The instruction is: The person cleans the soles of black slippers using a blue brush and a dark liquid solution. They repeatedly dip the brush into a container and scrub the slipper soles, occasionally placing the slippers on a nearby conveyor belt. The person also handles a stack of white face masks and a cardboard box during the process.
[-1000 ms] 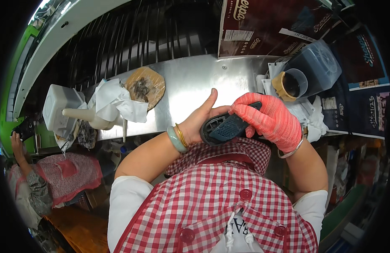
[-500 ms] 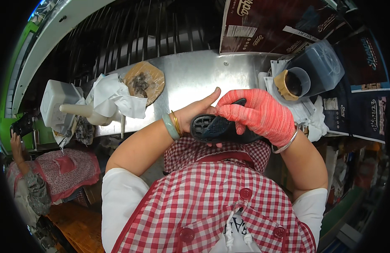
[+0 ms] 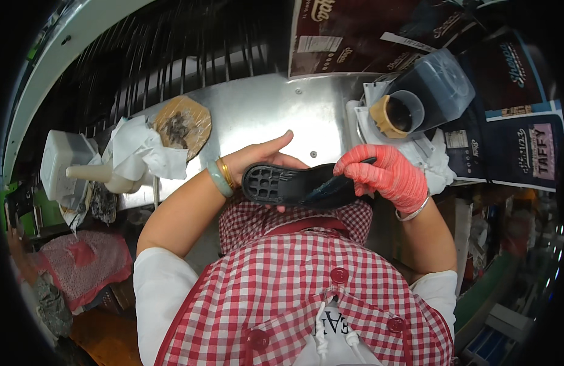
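A black shoe sole (image 3: 288, 185) with a gridded tread lies across my bare left hand (image 3: 257, 160), whose thumb points up toward the metal table. My right hand (image 3: 386, 175), in a red glove, is closed on a thin dark tool and presses it against the sole's right end. Both hands are close in front of my chest, over my red and white checked apron. Bangles circle both wrists.
A steel worktable (image 3: 263, 110) lies ahead. On it sit a round brown glue-stained disc (image 3: 179, 124), crumpled white paper (image 3: 138, 152), a cream squeeze bottle (image 3: 99, 177), and at the right a dark container with a cup (image 3: 407, 113). Printed cartons (image 3: 514, 140) line the right side.
The sole has been turned from a bunched, end-on hold to lying flat and lengthwise between my hands. My gloved right hand has slid right to its end.
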